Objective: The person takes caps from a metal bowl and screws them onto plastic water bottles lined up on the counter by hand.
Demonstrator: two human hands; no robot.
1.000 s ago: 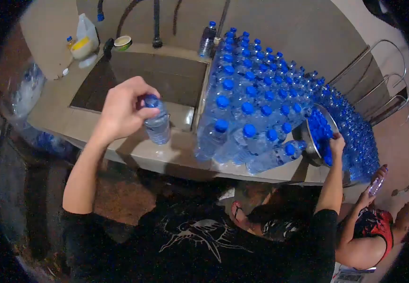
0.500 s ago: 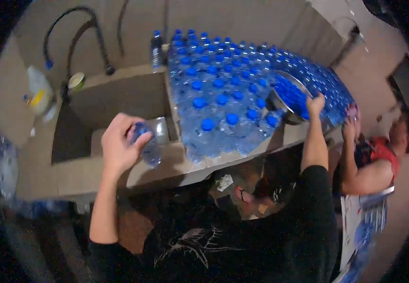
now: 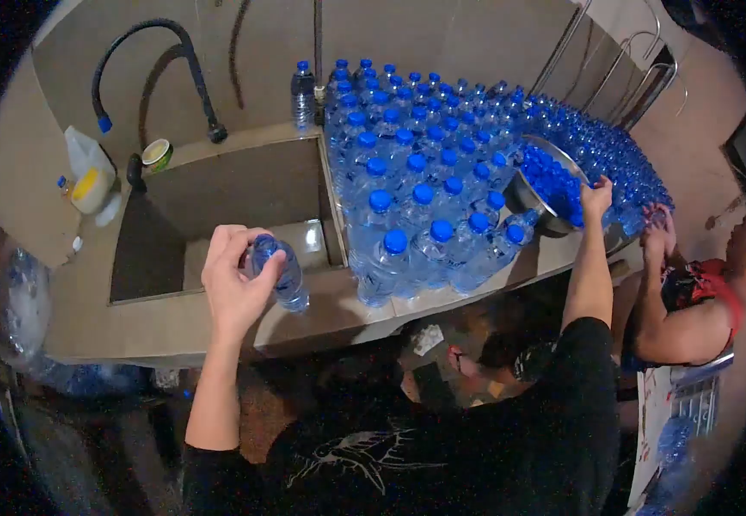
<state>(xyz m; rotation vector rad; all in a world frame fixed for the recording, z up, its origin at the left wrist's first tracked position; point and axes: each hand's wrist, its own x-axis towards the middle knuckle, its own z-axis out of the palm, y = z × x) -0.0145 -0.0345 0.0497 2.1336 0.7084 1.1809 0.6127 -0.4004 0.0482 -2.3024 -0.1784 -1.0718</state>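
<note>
My left hand (image 3: 239,275) is wrapped round the top of a clear bottle (image 3: 291,286) at the counter's front edge, before the sink. My right hand (image 3: 595,199) is at the right rim of a metal bowl (image 3: 530,196) full of blue caps (image 3: 552,176); its fingers are bent, and what they hold, if anything, is too small to make out. Between my hands, several rows of bottles with blue caps (image 3: 422,206) stand upright on the counter, reaching back to the wall.
A sink (image 3: 218,215) with a black faucet (image 3: 158,39) lies at the left. Beside it are a green-rimmed cup (image 3: 157,154) and a yellow-and-white container (image 3: 92,189). At the right, another person (image 3: 691,318) sits near many more bottles (image 3: 596,142). Metal rods (image 3: 644,69) rise behind.
The view has swung to the right, then steadied. My left hand still holds the bottle, and my right hand remains at the bowl. The other person's hands are now beside the bottles at the right.
</note>
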